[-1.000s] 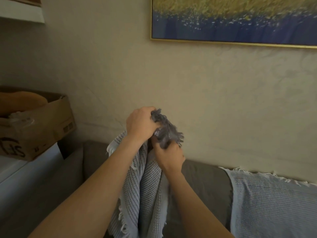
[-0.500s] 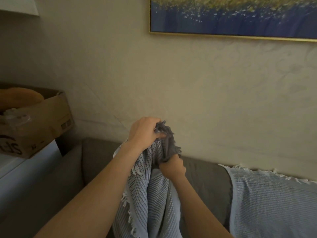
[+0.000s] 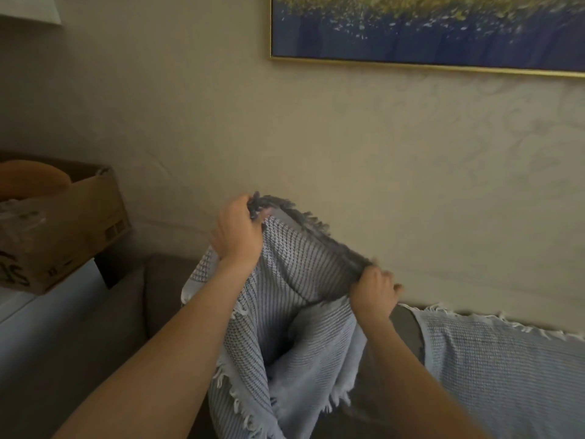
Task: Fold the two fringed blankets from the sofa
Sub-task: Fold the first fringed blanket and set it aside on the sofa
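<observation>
A blue-grey woven blanket [image 3: 304, 327] with a dark fringed top edge hangs in front of me, held up above the sofa. My left hand [image 3: 235, 232] grips one end of that fringed edge, higher and to the left. My right hand [image 3: 373, 293] pinches the same edge lower and to the right, so the edge runs taut between them. The blanket's lower part sags in folds, white fringe showing along its sides. A second light blue fringed blanket [image 3: 500, 359] lies draped over the grey sofa [image 3: 164, 289] back at the right.
A cardboard box [image 3: 72, 223] with an orange object inside sits on a white surface [image 3: 41, 315] at the left. A beige wall rises behind the sofa, with a gold-framed blue and yellow painting [image 3: 427, 26] at the upper right.
My hands were bunched together on the dark fringe. Now my right hand has slid down and to the right along the edge, spreading it out, while my left hand stays high.
</observation>
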`<state>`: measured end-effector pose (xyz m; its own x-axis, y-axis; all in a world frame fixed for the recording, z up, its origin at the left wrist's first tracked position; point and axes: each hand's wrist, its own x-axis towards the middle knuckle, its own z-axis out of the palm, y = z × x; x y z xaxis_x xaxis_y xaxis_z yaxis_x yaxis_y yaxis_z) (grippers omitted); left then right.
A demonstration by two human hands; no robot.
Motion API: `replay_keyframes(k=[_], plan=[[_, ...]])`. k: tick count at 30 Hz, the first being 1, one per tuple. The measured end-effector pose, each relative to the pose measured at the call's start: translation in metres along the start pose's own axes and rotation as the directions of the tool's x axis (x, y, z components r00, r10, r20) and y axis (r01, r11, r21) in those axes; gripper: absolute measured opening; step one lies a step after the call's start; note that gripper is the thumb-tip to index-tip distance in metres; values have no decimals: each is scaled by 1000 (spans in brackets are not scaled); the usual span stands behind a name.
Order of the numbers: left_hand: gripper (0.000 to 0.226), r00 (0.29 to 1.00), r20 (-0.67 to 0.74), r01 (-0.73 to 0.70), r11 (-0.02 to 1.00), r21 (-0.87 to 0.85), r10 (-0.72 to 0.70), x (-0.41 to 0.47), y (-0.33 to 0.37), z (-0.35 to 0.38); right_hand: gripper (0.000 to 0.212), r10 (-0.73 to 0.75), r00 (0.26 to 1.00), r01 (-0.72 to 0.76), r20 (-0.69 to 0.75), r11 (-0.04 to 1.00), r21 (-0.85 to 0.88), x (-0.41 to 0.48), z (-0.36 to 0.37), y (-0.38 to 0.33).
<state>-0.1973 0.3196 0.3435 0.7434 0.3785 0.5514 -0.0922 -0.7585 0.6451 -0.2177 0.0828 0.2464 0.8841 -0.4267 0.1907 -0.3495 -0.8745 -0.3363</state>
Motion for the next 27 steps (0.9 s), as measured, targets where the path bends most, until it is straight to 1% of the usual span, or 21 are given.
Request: replay_keyframes(k=[1, 3, 4, 5, 6, 8, 10, 12, 14, 16, 18, 20, 22, 23, 27], plan=[[33, 1000, -21, 17, 1000, 9, -17, 0, -2, 1, 17, -22, 995, 21, -97, 1000, -7, 8, -8, 0], [31, 996, -64, 56, 998, 19, -54, 1, -5, 2, 14, -88, 963, 87, -256, 996, -17, 20, -22, 1], [30, 993, -90, 72, 997, 20, -70, 2, -6, 2, 12, -129, 943, 125, -307, 992, -31, 24, -25, 2], [28, 990, -118, 86, 996, 18, -83, 5, -6, 1, 11, -170, 930, 158, -325, 985, -61, 26, -26, 6], [27, 985, -145, 98, 995, 15, -95, 8, -5, 0, 14, -210, 928, 184, -307, 977, -112, 26, -23, 10], [25, 977, -186, 104, 995, -3, -103, 13, 0, -3, 22, -277, 938, 228, -210, 946, -228, 21, -11, 20], [21, 975, -205, 81, 996, -26, -84, 14, 6, -4, 26, -287, 953, 253, -99, 930, -266, 14, 5, 27], [15, 977, -206, 55, 998, -34, -61, 12, 10, -1, 25, -243, 970, 243, 29, 943, -225, 8, 19, 33], [16, 976, -210, 53, 998, -31, -59, 10, 10, 1, 23, -190, 971, 214, 148, 962, -172, 2, 28, 42], [19, 973, -220, 59, 998, -27, -64, 11, 7, 2, 17, -148, 968, 181, 205, 971, -156, -4, 33, 53], [13, 969, -238, 61, 998, -24, -65, 12, 3, 2, 12, -119, 956, 157, 267, 980, -124, -10, 36, 63], [8, 966, -250, 54, 998, -22, -58, 13, 1, 3, 10, -128, 933, 156, 337, 986, -56, -13, 38, 69], [7, 966, -253, 52, 998, -28, -58, 13, -2, 4, 17, -160, 917, 167, 367, 986, 11, -11, 41, 72], [8, 966, -252, 53, 998, -31, -59, 12, -3, 5, 22, -166, 919, 168, 357, 986, 26, -11, 42, 73], [7, 969, -240, 60, 998, -31, -66, 8, -5, 8, 36, -186, 949, 177, 255, 982, 60, -11, 49, 80]])
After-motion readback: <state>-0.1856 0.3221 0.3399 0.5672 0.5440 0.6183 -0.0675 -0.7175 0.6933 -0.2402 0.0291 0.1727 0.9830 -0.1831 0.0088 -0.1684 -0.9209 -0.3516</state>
